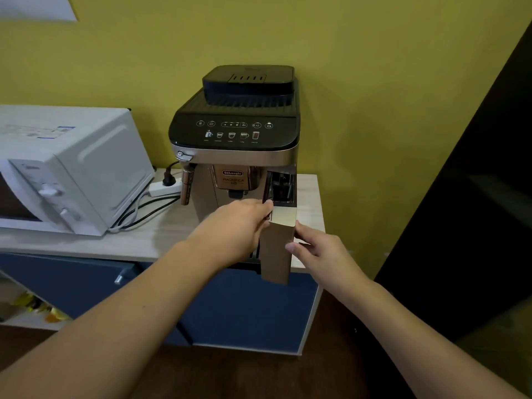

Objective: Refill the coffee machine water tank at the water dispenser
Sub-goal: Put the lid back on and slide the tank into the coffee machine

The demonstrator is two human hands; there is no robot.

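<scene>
A black and champagne coffee machine (236, 133) stands on a pale wooden counter (161, 240) against a yellow wall. Its water tank (277, 249), with a beige front panel, is drawn partway out of the machine's right front and juts past the counter edge. My left hand (239, 226) grips the tank's top left edge with the fingers curled over it. My right hand (319, 251) presses against the tank's right side, thumb on the panel. The open slot (283, 187) behind the tank looks dark. No water dispenser is in view.
A white microwave (66, 174) sits on the counter at the left, with a power strip (164, 187) and cables between it and the machine. Blue cabinet doors (244, 309) lie below the counter. A dark tall surface (475, 226) rises at the right.
</scene>
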